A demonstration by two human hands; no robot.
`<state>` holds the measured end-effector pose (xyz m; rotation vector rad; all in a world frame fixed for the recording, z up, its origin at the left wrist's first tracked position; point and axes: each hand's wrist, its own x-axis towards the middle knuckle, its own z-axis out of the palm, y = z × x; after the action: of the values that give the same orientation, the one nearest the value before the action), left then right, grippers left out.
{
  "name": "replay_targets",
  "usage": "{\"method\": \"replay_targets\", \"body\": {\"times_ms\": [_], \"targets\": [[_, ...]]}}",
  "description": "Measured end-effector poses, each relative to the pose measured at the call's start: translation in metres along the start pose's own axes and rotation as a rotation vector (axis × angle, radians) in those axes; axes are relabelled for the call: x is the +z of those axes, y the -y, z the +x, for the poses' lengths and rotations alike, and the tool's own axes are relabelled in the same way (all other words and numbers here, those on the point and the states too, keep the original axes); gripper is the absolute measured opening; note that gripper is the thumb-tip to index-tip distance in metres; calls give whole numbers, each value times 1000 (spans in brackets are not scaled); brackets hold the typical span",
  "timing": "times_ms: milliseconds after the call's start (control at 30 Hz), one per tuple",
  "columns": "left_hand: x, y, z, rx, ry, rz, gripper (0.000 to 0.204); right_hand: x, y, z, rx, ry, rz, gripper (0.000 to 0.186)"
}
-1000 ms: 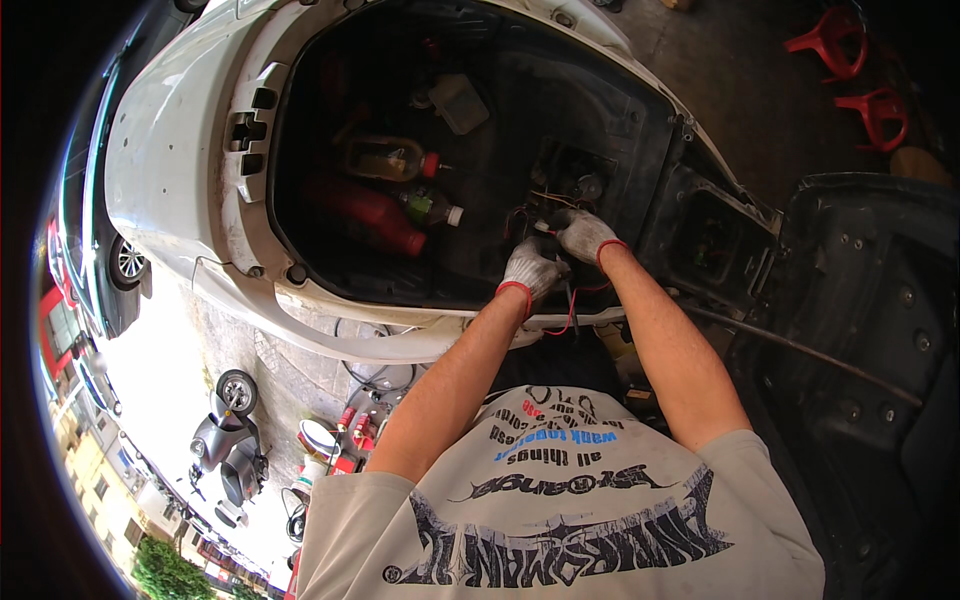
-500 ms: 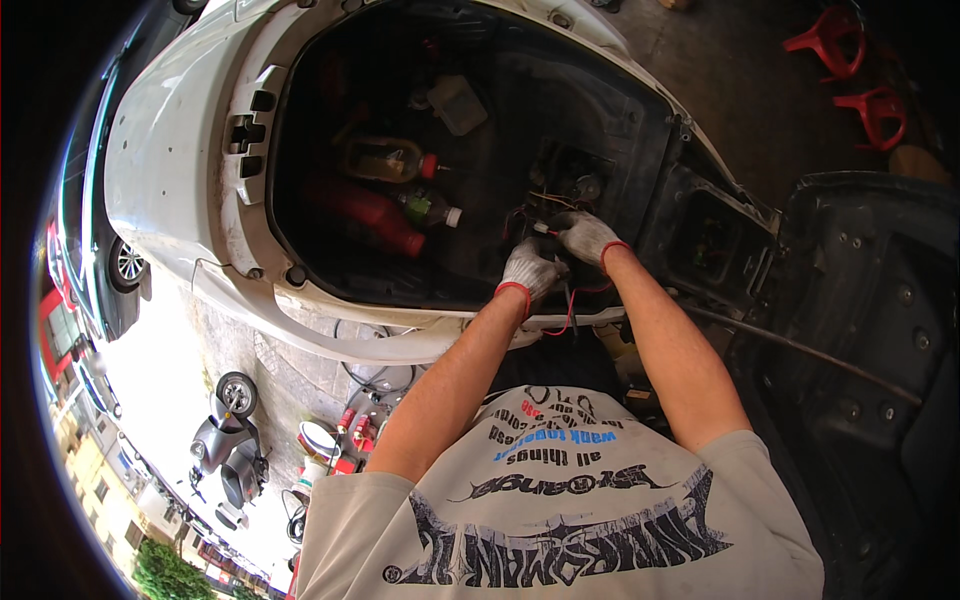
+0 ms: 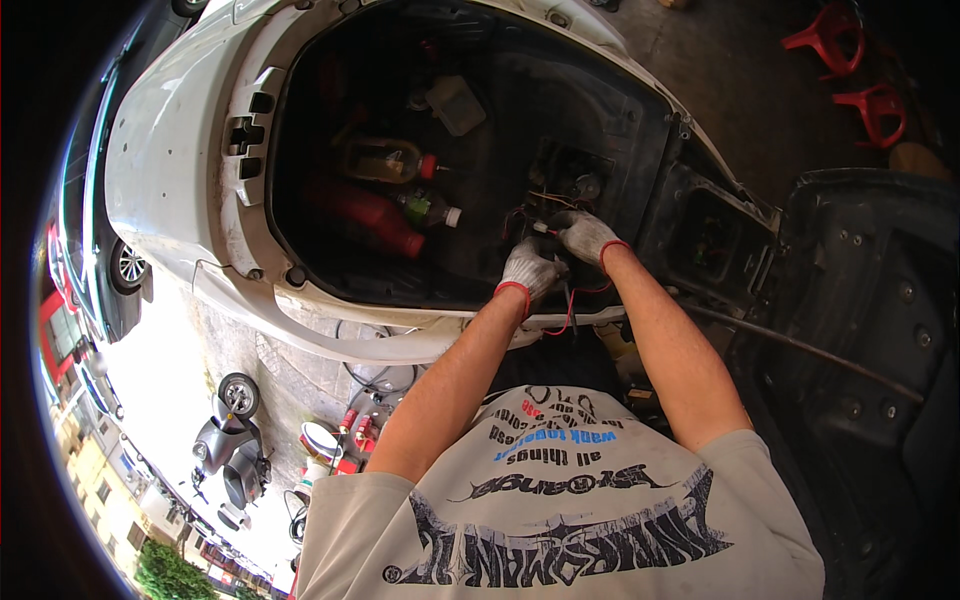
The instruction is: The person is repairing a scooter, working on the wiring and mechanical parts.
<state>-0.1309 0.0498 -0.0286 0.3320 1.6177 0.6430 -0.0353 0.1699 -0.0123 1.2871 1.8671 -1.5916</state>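
My left hand (image 3: 532,268), in a grey knit glove with a red cuff, is closed among thin wires in the scooter's black storage bucket (image 3: 520,90); a dark strand hangs below it, and what its fingers grip is hard to make out. Just above and right, my right hand (image 3: 585,236), gloved alike, pinches a small white connector (image 3: 543,227) with a red wire. Behind the hands is a recess (image 3: 566,160) with yellowish wires and a round part. Left of them lie a red bottle (image 3: 385,220), a green-labelled bottle (image 3: 430,209) and a bottle of amber liquid (image 3: 385,158).
The white body (image 3: 160,170) surrounds the bucket. The raised seat (image 3: 860,260) and a metal rod (image 3: 780,340) are at right. Red plastic chairs (image 3: 868,112) stand upper right. A grey scooter (image 3: 225,445), cables, tools and a dark car (image 3: 85,250) are at left.
Both hands stay at the wires, with only very slight shifts of the gloves. Nothing else has visibly moved.
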Motion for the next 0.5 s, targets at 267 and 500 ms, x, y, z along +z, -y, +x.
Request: {"method": "replay_targets", "body": {"times_ms": [267,500], "targets": [[0,0,-1,-5,5,-19,40,2,-5,3,25,-9,-11,42],[-2,-3,-1,-6,11,27,41,3,0,3,-29,-8,-59,42]]}}
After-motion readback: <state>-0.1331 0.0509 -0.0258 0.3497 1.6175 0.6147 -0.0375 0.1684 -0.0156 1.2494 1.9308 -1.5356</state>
